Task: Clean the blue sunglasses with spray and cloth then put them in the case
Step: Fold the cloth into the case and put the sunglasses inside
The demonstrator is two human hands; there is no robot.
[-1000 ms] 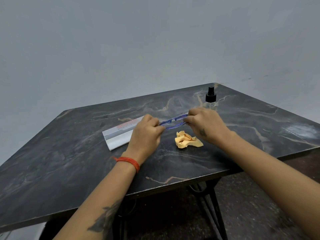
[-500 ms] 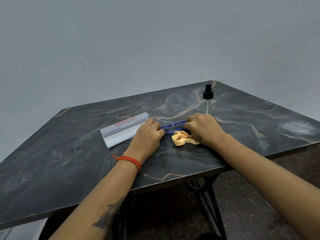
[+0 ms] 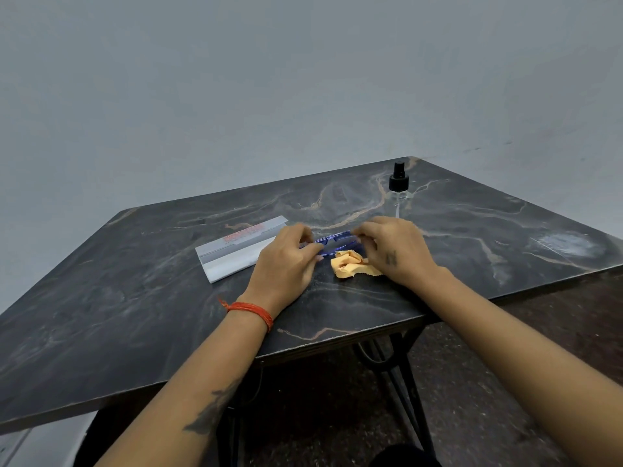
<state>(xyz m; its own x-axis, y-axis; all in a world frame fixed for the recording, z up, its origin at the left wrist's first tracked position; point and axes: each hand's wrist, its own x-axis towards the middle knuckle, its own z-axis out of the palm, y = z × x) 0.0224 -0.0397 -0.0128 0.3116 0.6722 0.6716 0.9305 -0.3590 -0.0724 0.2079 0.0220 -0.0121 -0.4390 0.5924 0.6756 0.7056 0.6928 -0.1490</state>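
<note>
My left hand [image 3: 286, 261] and right hand [image 3: 396, 251] each pinch the blue sunglasses [image 3: 332, 243]; whether they are cleaned I cannot tell, and casing in the case [image 3: 236, 252] remains.

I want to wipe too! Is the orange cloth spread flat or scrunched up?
Scrunched up: the orange cloth lies in a crumpled heap on the table.

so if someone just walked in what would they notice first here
Most striking are the two hands meeting mid-table: the left hand and the right hand each hold an end of the blue sunglasses. Just in front of the glasses lies a crumpled orange cloth, bright against the dark marbled table. A grey case lies left of the hands, and a black-capped spray bottle stands behind them near the far edge.
</note>
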